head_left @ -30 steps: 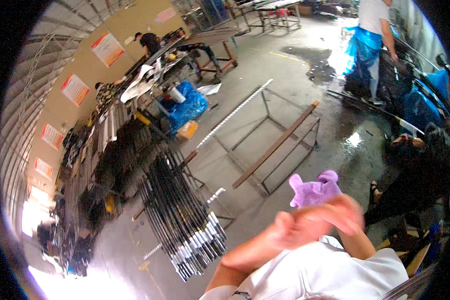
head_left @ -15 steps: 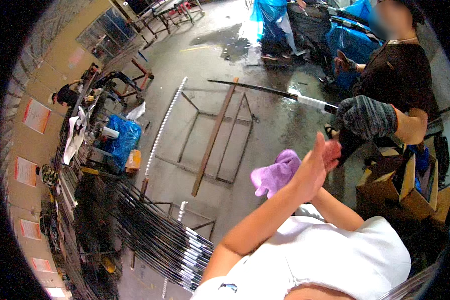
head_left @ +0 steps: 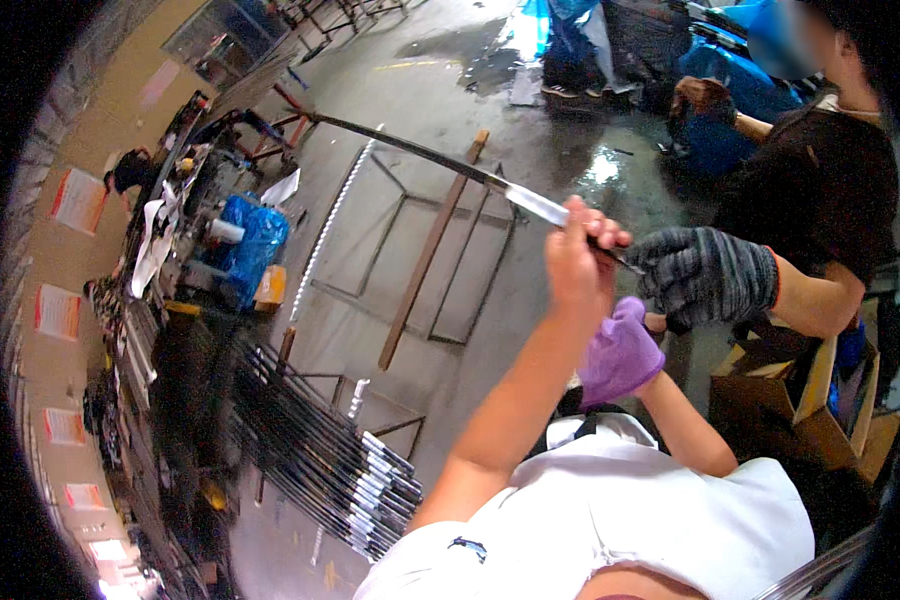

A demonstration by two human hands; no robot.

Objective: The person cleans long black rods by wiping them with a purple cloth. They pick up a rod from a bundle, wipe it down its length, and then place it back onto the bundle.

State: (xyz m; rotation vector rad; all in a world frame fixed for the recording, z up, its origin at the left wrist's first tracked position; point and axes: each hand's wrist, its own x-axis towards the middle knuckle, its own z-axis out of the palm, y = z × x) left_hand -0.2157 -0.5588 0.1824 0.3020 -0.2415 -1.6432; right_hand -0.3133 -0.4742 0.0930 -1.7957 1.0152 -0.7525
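Observation:
My bare left hand is closed around a long thin black rod, just beyond a white band near its end. The rod slants away to the far left. A co-worker's hand in a grey knit glove is at the rod's near end, beside my fingers. Just below my left wrist is my right hand, in a purple glove. Its fingers are partly hidden behind my left arm, so their grip is unclear.
A stack of black rods with white bands lies at lower left. Beyond it stands a metal frame with a brown bar across it. An open cardboard box is at right, near the co-worker in dark clothes.
My left hand, open before, has closed on the rod. The rod has moved left and nearer with the co-worker's gloved hand. My purple-gloved hand has shifted right, under my left wrist.

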